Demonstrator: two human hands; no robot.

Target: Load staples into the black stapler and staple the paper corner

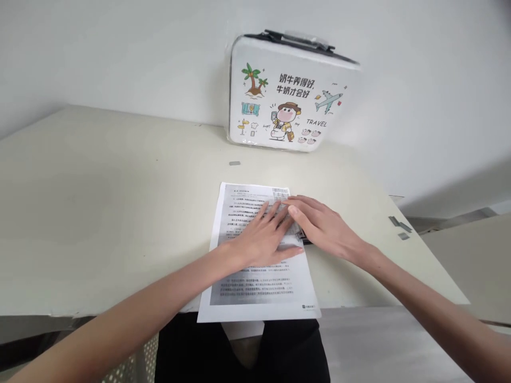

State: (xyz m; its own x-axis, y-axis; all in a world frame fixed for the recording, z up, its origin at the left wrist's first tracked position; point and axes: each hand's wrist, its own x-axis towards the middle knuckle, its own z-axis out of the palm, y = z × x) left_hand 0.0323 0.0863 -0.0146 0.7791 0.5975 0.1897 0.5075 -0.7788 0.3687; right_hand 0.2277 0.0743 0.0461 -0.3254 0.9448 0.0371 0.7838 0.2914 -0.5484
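A printed sheet of paper [259, 290] lies at the table's front edge, with its lower end hanging slightly over. My left hand [265, 234] rests flat on it, fingers spread and pointing up to the right. At the sheet's right edge my right hand [327, 226] curves over what looks like a stapler [304, 239]. Only a dark, metallic bit of that device shows below the palm; the rest is hidden under both hands. My right fingertips meet the left ones above the paper.
A white cartoon-printed carrying case [295, 98] in clear plastic stands at the back against the wall. One small grey strip [235, 163] lies before it. Several grey strips [400, 224] lie near the right edge of the table [120, 213].
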